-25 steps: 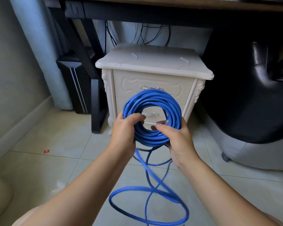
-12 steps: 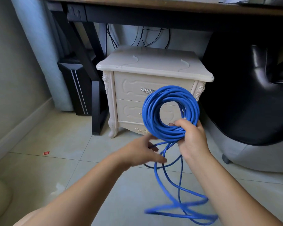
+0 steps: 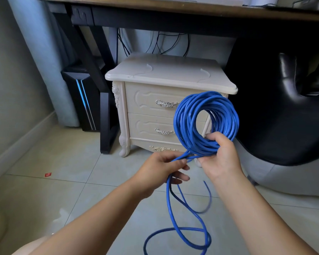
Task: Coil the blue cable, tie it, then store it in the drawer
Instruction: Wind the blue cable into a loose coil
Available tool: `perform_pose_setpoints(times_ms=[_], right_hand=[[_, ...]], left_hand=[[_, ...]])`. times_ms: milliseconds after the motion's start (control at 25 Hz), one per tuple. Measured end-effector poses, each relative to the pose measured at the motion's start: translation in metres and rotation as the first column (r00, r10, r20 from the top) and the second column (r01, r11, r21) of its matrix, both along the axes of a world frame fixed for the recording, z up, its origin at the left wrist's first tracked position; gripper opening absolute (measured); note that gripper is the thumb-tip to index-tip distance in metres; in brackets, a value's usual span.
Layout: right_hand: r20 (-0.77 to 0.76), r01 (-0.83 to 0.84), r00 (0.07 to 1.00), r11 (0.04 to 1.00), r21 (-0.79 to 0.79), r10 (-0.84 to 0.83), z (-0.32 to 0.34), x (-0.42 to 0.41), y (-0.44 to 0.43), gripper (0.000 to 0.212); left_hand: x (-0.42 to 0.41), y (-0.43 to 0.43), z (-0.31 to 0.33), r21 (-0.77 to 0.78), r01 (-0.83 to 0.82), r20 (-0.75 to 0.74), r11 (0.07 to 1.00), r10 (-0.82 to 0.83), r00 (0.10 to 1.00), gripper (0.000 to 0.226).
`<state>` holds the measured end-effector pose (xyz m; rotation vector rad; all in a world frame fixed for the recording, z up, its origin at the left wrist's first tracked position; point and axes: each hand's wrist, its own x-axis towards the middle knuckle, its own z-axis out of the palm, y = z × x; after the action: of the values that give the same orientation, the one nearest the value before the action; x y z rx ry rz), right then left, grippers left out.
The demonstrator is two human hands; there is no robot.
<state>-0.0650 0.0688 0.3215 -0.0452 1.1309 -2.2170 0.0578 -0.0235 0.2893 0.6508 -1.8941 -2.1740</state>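
Note:
The blue cable is wound into a thick upright coil held in front of the cream nightstand. My right hand grips the coil's bottom, fingers curled round the bundle. My left hand holds the loose strand just left of the coil's base. From there the free cable hangs down and lies in loops on the floor. The nightstand's upper drawer and lower drawer are both closed, each with a silver handle.
A dark desk spans the top, with black wires hanging behind the nightstand. A black computer tower stands at the left. A black chair fills the right. A small red scrap lies on the tiled floor.
My left hand let go of the coil, dropped below it and took hold of the loose strand. My right hand carried the coil to the right. The floor loops shifted.

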Motion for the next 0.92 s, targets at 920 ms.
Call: perform_pose_setpoints(times_ms=[920], right_hand=[[-0.549,0.312,0.832,0.885,0.345,-0.079,-0.013,0.007,0.007,0.033]], left_hand=[[0.017,-0.058,0.016,-0.344,-0.171,0.047,0.923,0.198,0.979,0.061]])
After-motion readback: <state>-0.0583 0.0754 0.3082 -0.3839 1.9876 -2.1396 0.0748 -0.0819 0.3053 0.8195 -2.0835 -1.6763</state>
